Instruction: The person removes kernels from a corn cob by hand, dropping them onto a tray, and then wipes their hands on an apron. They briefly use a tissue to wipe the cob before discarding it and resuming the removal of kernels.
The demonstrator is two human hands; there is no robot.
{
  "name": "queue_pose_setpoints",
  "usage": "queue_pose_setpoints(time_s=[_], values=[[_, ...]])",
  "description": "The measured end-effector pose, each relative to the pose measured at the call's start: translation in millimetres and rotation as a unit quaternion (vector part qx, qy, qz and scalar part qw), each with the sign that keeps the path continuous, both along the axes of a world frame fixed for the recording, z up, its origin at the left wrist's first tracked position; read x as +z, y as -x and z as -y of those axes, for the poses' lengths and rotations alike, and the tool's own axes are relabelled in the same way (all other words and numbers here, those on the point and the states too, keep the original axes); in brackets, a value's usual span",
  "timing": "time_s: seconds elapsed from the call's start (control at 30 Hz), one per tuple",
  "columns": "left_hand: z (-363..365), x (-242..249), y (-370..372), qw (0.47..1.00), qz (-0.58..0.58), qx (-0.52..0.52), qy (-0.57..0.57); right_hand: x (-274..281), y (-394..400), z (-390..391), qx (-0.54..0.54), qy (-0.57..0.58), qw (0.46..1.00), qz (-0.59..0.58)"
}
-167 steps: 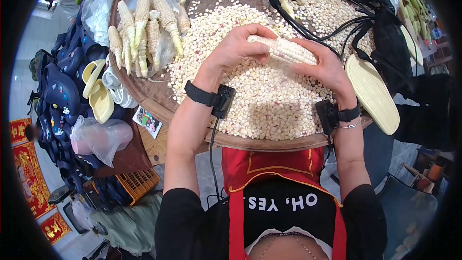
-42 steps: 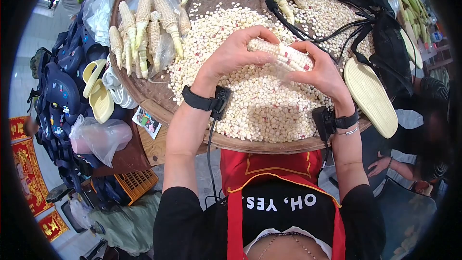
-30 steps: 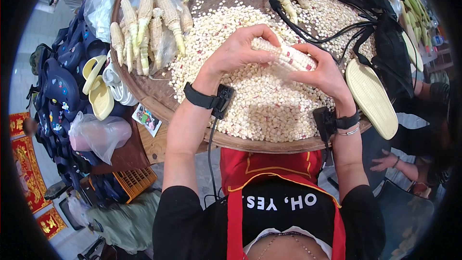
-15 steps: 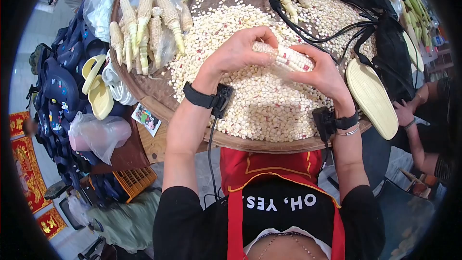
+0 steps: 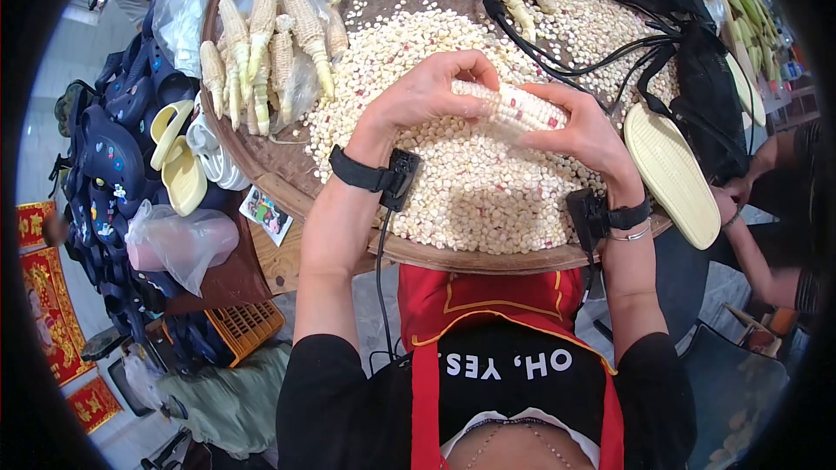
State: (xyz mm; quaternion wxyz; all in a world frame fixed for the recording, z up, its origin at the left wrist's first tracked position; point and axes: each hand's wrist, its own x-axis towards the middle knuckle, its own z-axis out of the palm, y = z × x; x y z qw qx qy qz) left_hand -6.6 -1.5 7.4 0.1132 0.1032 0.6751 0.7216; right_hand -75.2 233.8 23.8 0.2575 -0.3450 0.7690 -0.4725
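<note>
Corn is over the pile of kernels, gripped by the left hand at one end and the right hand at the other. If one hand twists too hard, the corn could slip and drop onto the pile. A hard rub could also make kernels hop off the tray under it. Both hands bend inward with fingers curled, facing each other across the corn. Bare cobs lie left of the pile, and black cords cross its far right part.
</note>
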Motion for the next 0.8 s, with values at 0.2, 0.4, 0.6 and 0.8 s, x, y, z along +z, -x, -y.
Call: queue_pose_setpoints(time_s=[0.2, 0.4, 0.6, 0.8], values=[[1.6, 3.8, -0.7, 1.0, -0.001, -0.011, 0.017, 3.7, -0.5, -0.7, 0.011, 0.003, 1.0, 0.006], [4.8, 4.4, -0.7, 1.0, -0.014, 0.007, 0.026, 11.8, -3.0, 1.0, -0.001, 0.006, 0.996, 0.085], [1.4, 9.5, 0.2, 0.977, -0.149, 0.049, 0.144, 12.6, -7.3, 3.8, -0.014, 0.043, 0.982, 0.185], [-2.5, 12.9, -1.9, 0.979, -0.127, 0.051, 0.153, 3.3, -10.4, 7.5, -0.008, 0.034, 0.995, 0.091]])
